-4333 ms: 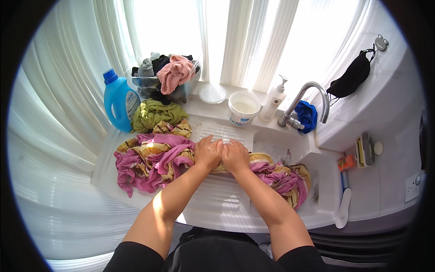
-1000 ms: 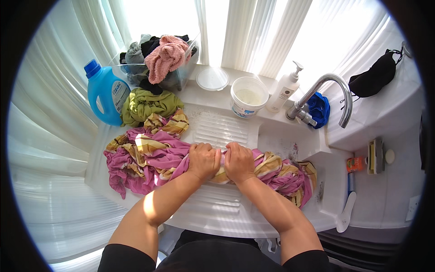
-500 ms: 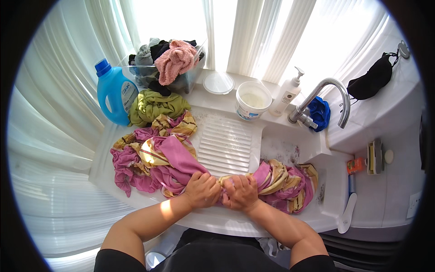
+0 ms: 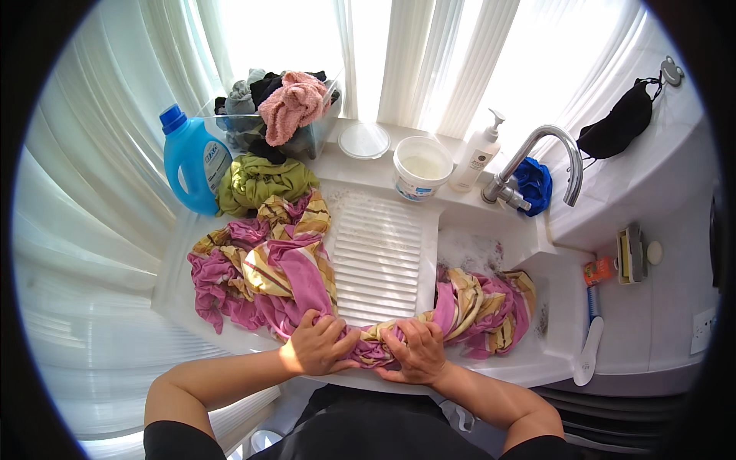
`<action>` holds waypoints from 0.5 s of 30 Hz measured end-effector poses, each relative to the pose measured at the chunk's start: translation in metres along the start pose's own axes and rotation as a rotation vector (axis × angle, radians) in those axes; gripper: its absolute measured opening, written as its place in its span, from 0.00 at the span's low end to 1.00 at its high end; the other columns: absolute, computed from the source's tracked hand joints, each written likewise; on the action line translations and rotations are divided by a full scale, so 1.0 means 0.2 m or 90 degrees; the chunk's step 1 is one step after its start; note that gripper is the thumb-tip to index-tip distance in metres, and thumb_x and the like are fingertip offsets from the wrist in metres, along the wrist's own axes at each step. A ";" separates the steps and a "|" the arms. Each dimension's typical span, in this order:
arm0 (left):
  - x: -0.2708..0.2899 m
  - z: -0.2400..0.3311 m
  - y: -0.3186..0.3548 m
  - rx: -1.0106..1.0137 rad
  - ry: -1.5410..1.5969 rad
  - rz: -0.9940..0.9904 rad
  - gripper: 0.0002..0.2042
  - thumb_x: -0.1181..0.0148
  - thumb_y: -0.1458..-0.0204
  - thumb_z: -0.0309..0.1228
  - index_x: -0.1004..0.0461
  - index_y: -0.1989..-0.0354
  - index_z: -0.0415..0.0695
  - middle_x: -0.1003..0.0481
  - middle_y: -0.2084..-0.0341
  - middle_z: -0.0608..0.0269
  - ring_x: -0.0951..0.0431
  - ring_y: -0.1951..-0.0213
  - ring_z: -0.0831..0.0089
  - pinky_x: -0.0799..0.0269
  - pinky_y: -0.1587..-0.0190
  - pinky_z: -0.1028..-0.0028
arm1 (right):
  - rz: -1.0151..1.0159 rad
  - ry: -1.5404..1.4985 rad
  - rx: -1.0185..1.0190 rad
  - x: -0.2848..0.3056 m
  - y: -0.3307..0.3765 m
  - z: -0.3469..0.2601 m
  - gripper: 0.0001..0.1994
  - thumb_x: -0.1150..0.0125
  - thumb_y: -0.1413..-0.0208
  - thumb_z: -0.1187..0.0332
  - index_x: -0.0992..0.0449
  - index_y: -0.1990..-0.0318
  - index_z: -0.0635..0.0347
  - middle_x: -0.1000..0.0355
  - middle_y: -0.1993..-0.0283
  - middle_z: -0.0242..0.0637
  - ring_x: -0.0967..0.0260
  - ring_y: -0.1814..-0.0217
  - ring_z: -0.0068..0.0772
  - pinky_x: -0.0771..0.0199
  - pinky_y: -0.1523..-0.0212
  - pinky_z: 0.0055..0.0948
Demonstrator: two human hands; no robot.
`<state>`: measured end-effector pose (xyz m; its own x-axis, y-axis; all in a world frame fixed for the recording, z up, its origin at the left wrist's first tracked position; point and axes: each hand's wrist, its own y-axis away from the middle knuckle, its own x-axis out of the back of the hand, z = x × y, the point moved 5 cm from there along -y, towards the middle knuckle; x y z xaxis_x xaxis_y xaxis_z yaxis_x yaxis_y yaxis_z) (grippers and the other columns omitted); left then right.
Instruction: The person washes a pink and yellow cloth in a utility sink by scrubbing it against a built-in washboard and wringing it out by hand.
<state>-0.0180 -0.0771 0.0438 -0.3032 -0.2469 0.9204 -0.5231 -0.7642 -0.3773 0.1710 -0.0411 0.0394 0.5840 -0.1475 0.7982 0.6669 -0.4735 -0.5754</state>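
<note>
One long pink and yellow patterned cloth stretches across the front of the white laundry sink. My left hand is closed around it near the front rim, just before the ribbed washboard. My right hand grips the same cloth a short way to the right, its fingers curled over the top. A bunched, twisted stretch of the fabric shows between my hands. The left part lies in a crumpled heap on the sink's left side. The right part hangs into the basin, where white foam shows behind it.
A green cloth and a blue detergent jug are at the back left, before a clear bin of clothes. A white tub, its lid, a pump bottle and the faucet line the back. A brush lies right.
My hands have moved apart along the cloth, and more of the twisted fabric shows between them. My left hand has shifted left. More foam is visible in the basin.
</note>
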 end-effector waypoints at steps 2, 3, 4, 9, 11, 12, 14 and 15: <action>-0.08 -0.06 -0.05 -0.009 0.028 0.003 0.17 0.37 0.52 0.51 0.23 0.65 0.50 0.30 0.72 0.63 0.29 0.65 0.65 0.41 0.58 0.63 | -0.019 0.026 -0.021 -0.13 -0.05 0.03 0.26 0.37 0.58 0.45 0.24 0.56 0.53 0.31 0.61 0.37 0.34 0.58 0.37 0.38 0.54 0.39; -0.17 -0.18 -0.10 0.076 0.048 0.003 0.12 0.36 0.51 0.44 0.24 0.69 0.49 0.29 0.72 0.62 0.30 0.67 0.63 0.41 0.59 0.62 | -0.064 0.005 -0.047 -0.24 -0.16 0.12 0.21 0.39 0.57 0.47 0.24 0.62 0.53 0.30 0.65 0.37 0.33 0.61 0.37 0.37 0.57 0.40; -0.26 -0.29 -0.17 0.184 0.034 0.027 0.08 0.37 0.50 0.39 0.25 0.72 0.49 0.28 0.73 0.60 0.29 0.66 0.60 0.40 0.59 0.61 | -0.041 0.001 -0.084 -0.32 -0.25 0.23 0.18 0.40 0.57 0.50 0.24 0.66 0.54 0.30 0.67 0.37 0.32 0.64 0.38 0.37 0.59 0.41; -0.30 -0.58 -0.46 0.336 -0.127 0.251 0.13 0.39 0.48 0.42 0.23 0.76 0.47 0.24 0.71 0.61 0.26 0.62 0.61 0.37 0.55 0.59 | 0.020 0.128 -0.249 -0.42 -0.53 0.58 0.17 0.41 0.55 0.53 0.22 0.65 0.57 0.27 0.62 0.43 0.30 0.58 0.44 0.33 0.57 0.44; -0.34 -0.59 -0.45 0.384 -0.079 0.154 0.13 0.39 0.47 0.43 0.21 0.75 0.46 0.23 0.69 0.59 0.26 0.60 0.61 0.37 0.53 0.57 | -0.010 0.078 -0.260 -0.42 -0.49 0.57 0.21 0.39 0.55 0.51 0.22 0.59 0.57 0.26 0.58 0.44 0.30 0.54 0.45 0.34 0.53 0.45; -0.32 -0.57 -0.42 0.397 0.063 0.032 0.15 0.40 0.47 0.46 0.20 0.67 0.45 0.24 0.62 0.56 0.28 0.55 0.60 0.39 0.49 0.54 | -0.056 0.009 -0.249 -0.36 -0.47 0.52 0.23 0.38 0.55 0.50 0.22 0.56 0.57 0.27 0.56 0.44 0.30 0.52 0.45 0.35 0.51 0.45; -0.14 -0.41 -0.24 0.289 0.082 0.099 0.20 0.39 0.48 0.49 0.22 0.56 0.46 0.27 0.57 0.55 0.29 0.52 0.58 0.41 0.45 0.53 | -0.072 -0.043 -0.165 -0.21 -0.43 0.33 0.28 0.37 0.56 0.46 0.23 0.50 0.55 0.28 0.53 0.42 0.32 0.50 0.45 0.39 0.46 0.47; -0.07 -0.30 -0.18 0.204 0.054 0.094 0.24 0.38 0.50 0.50 0.25 0.49 0.48 0.29 0.56 0.55 0.31 0.50 0.56 0.43 0.42 0.52 | -0.041 -0.017 -0.118 -0.14 -0.34 0.24 0.31 0.36 0.57 0.44 0.25 0.48 0.53 0.29 0.51 0.40 0.33 0.49 0.44 0.41 0.44 0.48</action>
<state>-0.0429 -0.0094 0.0386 -0.4286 -0.3279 0.8419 -0.1975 -0.8753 -0.4415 0.1305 0.0371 0.0474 0.5560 -0.0901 0.8263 0.6080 -0.6338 -0.4782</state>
